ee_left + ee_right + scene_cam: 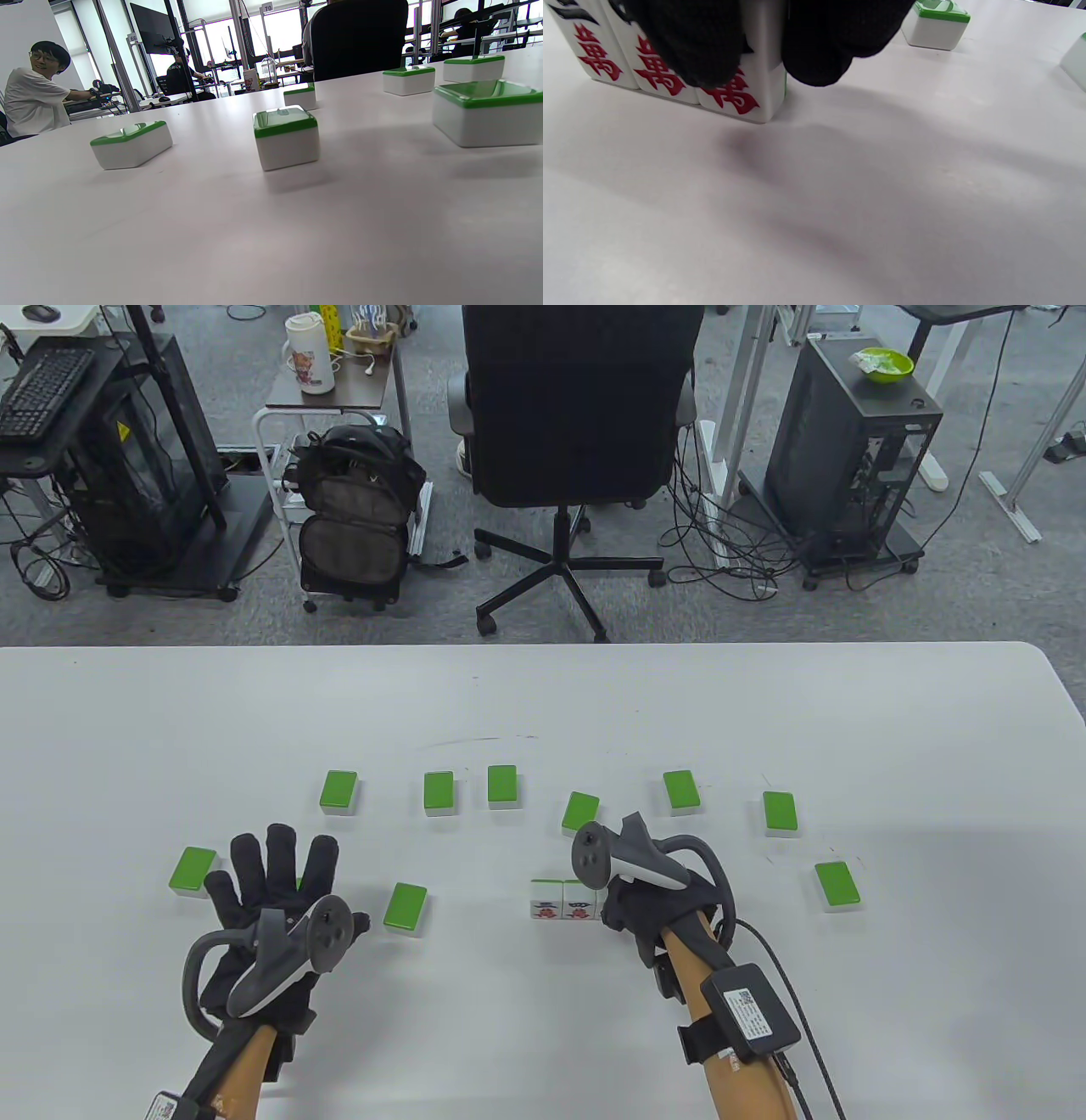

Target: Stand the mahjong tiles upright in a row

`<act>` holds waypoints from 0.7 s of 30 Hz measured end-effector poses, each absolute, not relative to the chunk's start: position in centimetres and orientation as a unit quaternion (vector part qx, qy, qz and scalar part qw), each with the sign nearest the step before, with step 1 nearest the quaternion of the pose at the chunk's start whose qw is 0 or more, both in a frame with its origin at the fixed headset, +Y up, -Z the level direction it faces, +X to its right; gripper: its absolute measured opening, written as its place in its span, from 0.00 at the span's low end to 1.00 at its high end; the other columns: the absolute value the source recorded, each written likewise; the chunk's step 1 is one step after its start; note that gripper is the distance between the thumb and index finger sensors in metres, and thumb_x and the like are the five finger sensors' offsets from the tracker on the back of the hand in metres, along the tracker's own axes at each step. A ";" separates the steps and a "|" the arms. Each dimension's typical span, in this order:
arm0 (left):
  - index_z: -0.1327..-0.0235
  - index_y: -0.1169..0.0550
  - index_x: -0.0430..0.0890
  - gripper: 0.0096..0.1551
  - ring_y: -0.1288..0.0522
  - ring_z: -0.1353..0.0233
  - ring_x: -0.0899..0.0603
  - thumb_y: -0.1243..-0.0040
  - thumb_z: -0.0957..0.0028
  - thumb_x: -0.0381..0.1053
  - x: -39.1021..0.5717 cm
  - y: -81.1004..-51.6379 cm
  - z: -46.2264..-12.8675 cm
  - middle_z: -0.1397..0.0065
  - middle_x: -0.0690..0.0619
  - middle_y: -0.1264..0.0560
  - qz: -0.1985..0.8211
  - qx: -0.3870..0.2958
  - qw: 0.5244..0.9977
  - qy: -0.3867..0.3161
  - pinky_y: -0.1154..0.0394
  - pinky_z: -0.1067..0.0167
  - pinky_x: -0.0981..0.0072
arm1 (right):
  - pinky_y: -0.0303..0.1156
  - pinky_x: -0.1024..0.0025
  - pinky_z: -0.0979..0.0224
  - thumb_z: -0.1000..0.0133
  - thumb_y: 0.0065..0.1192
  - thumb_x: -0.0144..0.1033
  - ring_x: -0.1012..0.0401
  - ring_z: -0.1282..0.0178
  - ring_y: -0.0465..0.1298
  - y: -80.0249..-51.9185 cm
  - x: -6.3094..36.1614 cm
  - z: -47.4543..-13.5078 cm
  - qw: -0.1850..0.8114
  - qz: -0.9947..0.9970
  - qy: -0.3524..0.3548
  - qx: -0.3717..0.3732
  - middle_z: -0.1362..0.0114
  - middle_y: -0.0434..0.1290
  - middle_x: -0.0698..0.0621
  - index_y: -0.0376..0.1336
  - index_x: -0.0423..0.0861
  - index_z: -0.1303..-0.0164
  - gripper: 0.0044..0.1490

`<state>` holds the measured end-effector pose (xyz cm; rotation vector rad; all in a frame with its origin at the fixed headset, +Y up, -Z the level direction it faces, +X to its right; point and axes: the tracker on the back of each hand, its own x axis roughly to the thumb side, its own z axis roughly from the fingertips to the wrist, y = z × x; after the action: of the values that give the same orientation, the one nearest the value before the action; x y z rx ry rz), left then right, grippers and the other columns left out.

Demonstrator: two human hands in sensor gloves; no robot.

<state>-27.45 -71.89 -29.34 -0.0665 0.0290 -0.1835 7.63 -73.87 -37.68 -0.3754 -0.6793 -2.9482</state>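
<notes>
Now the white table (543, 1052) carries nine flat green-backed tiles (438, 793) beyond the upright row (562, 899). Left hand (271, 899) lies spread, holding nothing. Right hand (645, 908) pinches the third white red-marked tile (755, 91) at the row's right end. Next it should probably release gently.

On the white worktop (543, 1035), two upright tiles (562, 898) stand touching side by side near the centre. The right hand (649, 912) sits against them at their 3 o'clock side. The left hand (271, 899) lies spread flat at 9 o'clock. Green-backed tiles (502, 786) lie flat, scattered from 9 through 12 to 3 o'clock.
</notes>
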 end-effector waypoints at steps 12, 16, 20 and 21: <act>0.09 0.63 0.52 0.57 0.69 0.16 0.21 0.57 0.37 0.77 -27.4 -72.0 -29.3 0.09 0.36 0.71 -0.095 -0.036 0.995 0.017 0.64 0.24 0.21 | 0.59 0.39 0.17 0.54 0.63 0.64 0.37 0.14 0.59 -71.2 11.8 -33.8 0.089 -0.980 -0.144 -0.107 0.10 0.47 0.43 0.30 0.57 0.19 0.66; 0.09 0.63 0.52 0.56 0.69 0.16 0.21 0.58 0.37 0.77 -27.4 -72.0 -29.3 0.09 0.36 0.71 -0.096 -0.038 0.994 0.018 0.64 0.24 0.21 | 0.54 0.30 0.18 0.56 0.60 0.69 0.31 0.13 0.50 -72.0 15.0 -32.0 0.111 -0.985 -0.108 -0.074 0.10 0.41 0.39 0.28 0.57 0.19 0.68; 0.09 0.63 0.52 0.56 0.69 0.16 0.21 0.59 0.36 0.77 -27.3 -72.0 -29.3 0.10 0.36 0.71 -0.094 -0.040 0.995 0.016 0.64 0.24 0.21 | 0.52 0.26 0.20 0.57 0.58 0.71 0.28 0.14 0.46 -73.4 17.6 -31.1 0.107 -0.989 -0.094 -0.045 0.11 0.37 0.36 0.27 0.56 0.19 0.69; 0.09 0.63 0.52 0.56 0.69 0.16 0.21 0.59 0.36 0.77 -27.2 -72.0 -29.3 0.10 0.36 0.71 -0.092 -0.040 0.995 0.013 0.64 0.24 0.21 | 0.51 0.26 0.20 0.57 0.58 0.71 0.28 0.14 0.45 -73.6 18.1 -31.0 0.106 -0.989 -0.093 -0.040 0.11 0.37 0.36 0.26 0.56 0.19 0.70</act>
<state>-27.20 -71.98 -29.26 -0.0796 0.0265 -0.1851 18.07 -73.64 -31.05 -0.1187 -0.2736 -2.9141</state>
